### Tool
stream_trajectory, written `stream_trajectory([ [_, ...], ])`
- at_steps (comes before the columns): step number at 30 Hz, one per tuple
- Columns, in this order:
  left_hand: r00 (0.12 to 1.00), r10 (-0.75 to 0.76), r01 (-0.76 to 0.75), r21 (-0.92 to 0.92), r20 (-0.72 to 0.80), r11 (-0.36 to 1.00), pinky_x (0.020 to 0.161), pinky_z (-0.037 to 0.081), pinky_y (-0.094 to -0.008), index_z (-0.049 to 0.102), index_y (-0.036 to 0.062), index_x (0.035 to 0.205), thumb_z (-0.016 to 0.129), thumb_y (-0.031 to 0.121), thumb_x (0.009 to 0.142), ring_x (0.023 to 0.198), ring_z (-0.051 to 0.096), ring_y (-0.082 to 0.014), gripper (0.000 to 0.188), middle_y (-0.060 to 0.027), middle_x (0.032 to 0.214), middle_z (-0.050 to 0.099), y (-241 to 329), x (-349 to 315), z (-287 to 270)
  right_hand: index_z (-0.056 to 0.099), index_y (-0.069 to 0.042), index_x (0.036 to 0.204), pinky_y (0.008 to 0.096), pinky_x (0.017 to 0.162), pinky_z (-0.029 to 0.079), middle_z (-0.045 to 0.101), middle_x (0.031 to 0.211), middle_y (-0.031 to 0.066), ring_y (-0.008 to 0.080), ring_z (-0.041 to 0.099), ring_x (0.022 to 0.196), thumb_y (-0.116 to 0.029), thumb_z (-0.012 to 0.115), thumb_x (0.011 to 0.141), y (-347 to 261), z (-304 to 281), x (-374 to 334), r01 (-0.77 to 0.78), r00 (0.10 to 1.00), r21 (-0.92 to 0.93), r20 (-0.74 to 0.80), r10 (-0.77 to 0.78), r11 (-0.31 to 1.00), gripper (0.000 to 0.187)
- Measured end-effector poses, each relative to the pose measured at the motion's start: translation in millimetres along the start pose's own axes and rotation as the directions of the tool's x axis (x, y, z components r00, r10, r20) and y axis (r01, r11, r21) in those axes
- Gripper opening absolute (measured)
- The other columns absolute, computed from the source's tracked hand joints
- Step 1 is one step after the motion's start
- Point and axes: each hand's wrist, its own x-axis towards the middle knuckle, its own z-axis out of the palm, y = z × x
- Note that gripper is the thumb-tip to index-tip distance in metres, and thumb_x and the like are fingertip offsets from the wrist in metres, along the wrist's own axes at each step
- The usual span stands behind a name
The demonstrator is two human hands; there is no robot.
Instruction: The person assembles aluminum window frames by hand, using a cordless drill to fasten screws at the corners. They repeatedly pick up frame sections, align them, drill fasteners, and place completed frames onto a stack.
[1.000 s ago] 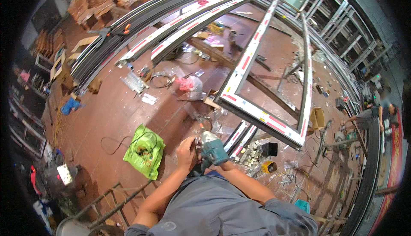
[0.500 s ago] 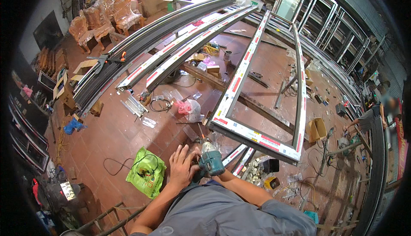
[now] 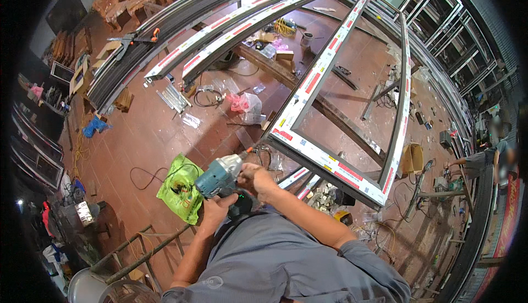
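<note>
Left fingers (image 3: 216, 207) grip drill (image 3: 214, 178) (frame edge (image 3: 325, 173) near).

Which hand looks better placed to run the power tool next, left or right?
Left, most likely: the left hand holds the teal power tool near its handle, while the right hand is by the nose, fingers curled; whether it grips anything is unclear.

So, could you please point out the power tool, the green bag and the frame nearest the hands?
Power tool (image 3: 210, 180), head view: on its teal body.
Green bag (image 3: 175, 196), head view: on its upper face.
Nearest frame (image 3: 325, 164), head view: on its near bar.
</note>
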Motion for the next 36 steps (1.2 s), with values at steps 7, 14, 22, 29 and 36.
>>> stream_trajectory([
  [7, 0.993, 0.091, -0.07, -0.251, 0.074, 0.966, 0.073, 0.051, -0.0314, 0.07, 0.0002, 0.118, 0.073, 0.024, 0.098, 0.073, 0.063, -0.0156, 0.032, -0.0028, 0.08, 0.065, -4.3, 57.6, -28.0, 0.057, -0.003, 0.122, 0.0324, 0.073, 0.062, 0.069, 0.115, 0.0181, 0.0245, 0.073, 0.093, -0.013, 0.054, 0.107, -59.6, -8.7, -29.2, 0.032, 0.997, 0.249, -0.078, -0.013, 0.968, 0.019],
  [14, 0.97, -0.006, 0.041, -0.143, 0.242, 0.989, 0.071, 0.051, -0.0287, 0.07, 0.0031, 0.119, 0.074, 0.021, 0.097, 0.073, 0.063, -0.0137, 0.029, -0.0024, 0.085, 0.067, 12.6, 119.5, -46.9, 0.062, -0.005, 0.121, 0.0338, 0.073, 0.055, 0.069, 0.1, 0.0132, 0.0196, 0.066, 0.081, -0.022, 0.058, 0.108, -83.4, -7.9, -13.6, 0.094, 0.936, 0.188, -0.352, -0.022, 0.978, 0.022],
  [22, 0.754, 0.398, -0.408, -0.102, 0.522, 0.907, 0.088, 0.057, -0.0355, 0.075, 0.0044, 0.114, 0.089, 0.012, 0.075, 0.098, 0.073, -0.0263, 0.042, -0.0117, 0.112, 0.075, -21.7, 201.9, -63.2, 0.065, -0.008, 0.113, 0.0342, 0.078, 0.054, 0.069, 0.098, 0.0063, 0.0203, 0.069, 0.085, -0.024, 0.067, 0.103, -101.4, -12.7, -2.2, 0.242, 0.901, 0.218, -0.412, -0.136, 0.946, 0.018],
  [29, 0.673, 0.419, -0.357, -0.229, 0.609, 0.906, 0.083, 0.06, -0.0333, 0.074, 0.001, 0.11, 0.091, 0.015, 0.069, 0.089, 0.075, -0.0256, 0.046, -0.0129, 0.103, 0.076, -26.9, 228.9, -70.1, 0.064, -0.004, 0.131, 0.0259, 0.063, 0.042, 0.065, 0.094, 0.0007, 0.0105, 0.05, 0.072, -0.027, 0.068, 0.102, -95.7, 5.3, 16.0, 0.335, 0.86, 0.33, -0.49, -0.144, 0.882, 0.037],
  [36, 0.603, 0.514, -0.454, -0.267, 0.61, 0.85, 0.088, 0.06, -0.0358, 0.074, 0.0014, 0.109, 0.091, 0.018, 0.067, 0.093, 0.076, -0.0305, 0.048, -0.015, 0.105, 0.076, -39.8, 237.6, -70.5, 0.067, -0.003, 0.122, 0.0295, 0.062, 0.042, 0.064, 0.083, 0.0007, 0.0118, 0.051, 0.066, -0.032, 0.059, 0.108, -91.4, 15.7, 25.9, 0.379, 0.857, 0.386, -0.489, -0.162, 0.841, 0.033],
])
